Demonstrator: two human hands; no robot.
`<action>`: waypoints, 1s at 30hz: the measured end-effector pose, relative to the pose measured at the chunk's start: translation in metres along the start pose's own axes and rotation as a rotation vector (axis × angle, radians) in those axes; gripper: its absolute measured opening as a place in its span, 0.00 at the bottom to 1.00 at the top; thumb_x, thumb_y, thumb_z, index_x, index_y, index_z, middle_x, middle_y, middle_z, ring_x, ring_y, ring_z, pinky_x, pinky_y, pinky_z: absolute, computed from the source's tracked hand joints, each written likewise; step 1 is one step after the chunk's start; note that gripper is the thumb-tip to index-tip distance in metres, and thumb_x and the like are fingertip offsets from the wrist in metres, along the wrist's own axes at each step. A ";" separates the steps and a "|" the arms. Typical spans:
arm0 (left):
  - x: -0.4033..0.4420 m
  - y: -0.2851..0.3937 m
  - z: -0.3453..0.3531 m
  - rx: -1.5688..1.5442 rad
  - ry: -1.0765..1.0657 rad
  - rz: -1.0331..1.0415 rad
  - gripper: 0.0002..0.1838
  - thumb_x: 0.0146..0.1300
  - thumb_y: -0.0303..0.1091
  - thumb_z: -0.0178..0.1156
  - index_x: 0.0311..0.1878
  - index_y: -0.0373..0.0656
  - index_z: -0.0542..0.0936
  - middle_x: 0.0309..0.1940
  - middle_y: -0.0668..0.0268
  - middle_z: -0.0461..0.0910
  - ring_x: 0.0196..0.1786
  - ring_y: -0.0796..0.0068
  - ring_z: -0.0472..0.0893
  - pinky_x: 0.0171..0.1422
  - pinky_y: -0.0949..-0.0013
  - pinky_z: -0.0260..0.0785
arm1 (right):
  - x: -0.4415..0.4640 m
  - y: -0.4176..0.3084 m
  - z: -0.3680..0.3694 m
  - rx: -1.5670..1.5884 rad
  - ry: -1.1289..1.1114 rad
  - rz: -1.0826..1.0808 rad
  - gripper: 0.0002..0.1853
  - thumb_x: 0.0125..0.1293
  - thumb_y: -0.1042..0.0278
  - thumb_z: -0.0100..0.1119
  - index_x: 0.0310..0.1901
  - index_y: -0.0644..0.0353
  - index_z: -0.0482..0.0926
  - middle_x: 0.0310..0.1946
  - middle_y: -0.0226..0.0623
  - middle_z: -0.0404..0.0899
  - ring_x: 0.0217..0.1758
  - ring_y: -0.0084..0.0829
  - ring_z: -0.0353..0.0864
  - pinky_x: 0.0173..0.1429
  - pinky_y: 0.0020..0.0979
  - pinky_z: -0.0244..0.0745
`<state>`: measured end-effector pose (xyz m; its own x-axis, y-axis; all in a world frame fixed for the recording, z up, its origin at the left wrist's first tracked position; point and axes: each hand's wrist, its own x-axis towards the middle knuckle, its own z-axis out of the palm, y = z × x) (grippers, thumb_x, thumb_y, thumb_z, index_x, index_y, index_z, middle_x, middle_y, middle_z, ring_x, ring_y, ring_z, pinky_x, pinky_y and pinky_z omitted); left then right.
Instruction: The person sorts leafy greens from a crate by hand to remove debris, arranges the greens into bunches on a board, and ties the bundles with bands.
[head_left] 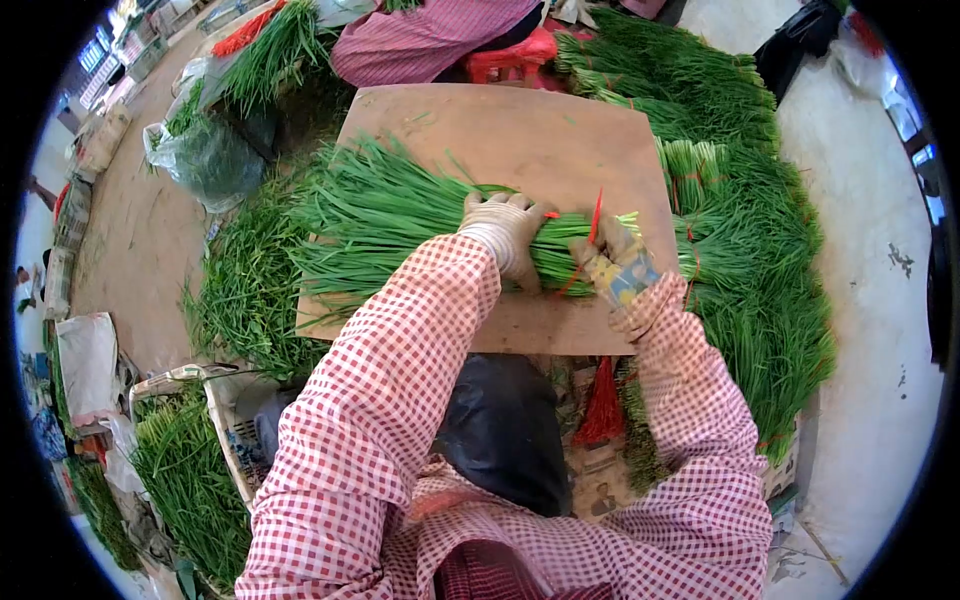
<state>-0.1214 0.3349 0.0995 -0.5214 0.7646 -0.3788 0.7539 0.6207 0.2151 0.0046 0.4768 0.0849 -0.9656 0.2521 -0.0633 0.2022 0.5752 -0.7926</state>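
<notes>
A bunch of green chives (390, 225) lies across a brown board (500, 125), leaves fanned to the left and pale stem ends to the right. My left hand (505, 232), in a pale glove, presses down around the middle of the bunch with its fingers curled over it. At the stem ends is my right hand (612, 262), gloved and slightly blurred, its fingers closed on a thin red tie (597, 215). One end of the tie sticks up above the fingers, and part of it runs around the stems. Its exact grip is partly hidden.
Tied bunches of chives (740, 240) are stacked right of the board. Loose greens (250, 290) lie on the left, near a plastic bag (210, 160) and a crate (225, 430). Red ties (600, 405) hang below the board. Another person's sleeve (420, 40) is beyond it.
</notes>
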 end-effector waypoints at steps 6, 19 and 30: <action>0.001 -0.002 0.002 0.000 0.001 0.002 0.61 0.27 0.60 0.78 0.71 0.55 0.61 0.65 0.63 0.67 0.71 0.61 0.62 0.74 0.45 0.48 | 0.026 -0.031 -0.017 -0.591 -0.473 0.207 0.52 0.54 0.56 0.69 0.74 0.60 0.46 0.39 0.49 0.83 0.46 0.44 0.82 0.53 0.38 0.76; -0.001 -0.006 0.001 -0.060 0.014 0.064 0.59 0.29 0.60 0.77 0.70 0.58 0.63 0.65 0.63 0.68 0.71 0.62 0.62 0.73 0.44 0.48 | 0.027 -0.055 -0.015 -0.843 -0.431 0.261 0.49 0.51 0.59 0.69 0.71 0.64 0.54 0.41 0.50 0.82 0.46 0.42 0.83 0.50 0.36 0.77; -0.002 -0.004 0.004 -0.030 0.031 0.041 0.59 0.31 0.61 0.76 0.70 0.53 0.63 0.66 0.62 0.67 0.72 0.62 0.61 0.74 0.43 0.46 | 0.055 -0.058 -0.008 -0.530 -0.353 0.342 0.44 0.58 0.63 0.67 0.73 0.61 0.52 0.36 0.43 0.82 0.23 0.26 0.80 0.29 0.31 0.76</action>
<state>-0.1220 0.3299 0.0955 -0.5028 0.7940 -0.3416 0.7627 0.5935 0.2570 -0.0587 0.4631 0.1321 -0.8114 0.2709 -0.5179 0.4680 0.8319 -0.2981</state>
